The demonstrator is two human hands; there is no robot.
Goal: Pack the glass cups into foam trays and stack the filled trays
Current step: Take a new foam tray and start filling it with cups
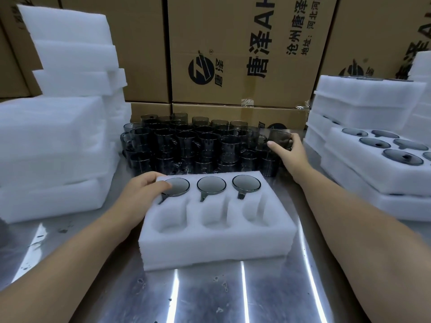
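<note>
The right hand [288, 151] is wrapped round a dark glass cup [278, 137] at the right-hand end of the crowd of loose cups [186, 145] on the table [210, 299]. Its thumb is on the cup's near side and its fingers curl behind; whether the cup is lifted or standing I cannot tell. The left hand [142, 193] lies bent over the far left corner of the foam tray [217, 243] in front of the person, with the thumb across the rim of the first cup seated there. Whether it pinches that cup or only steadies the tray is not clear. This tray is half done: its far row holds three cups [211, 184], mouths up and handles pointing toward the person, while the three near pockets [213, 217] are bare. The cup in the right hand most likely goes into one of those. To the right stand the filled trays [349, 159], already several layers high, with cup rims showing in the top one. To the left a pile of white foam [58, 136] waits. With dozens of loose cups remaining, the job as a whole looks well short of finished: three more cups complete this tray, then it joins the stack, and many trays must follow. Cardboard boxes [233, 54] wall off the back.
</note>
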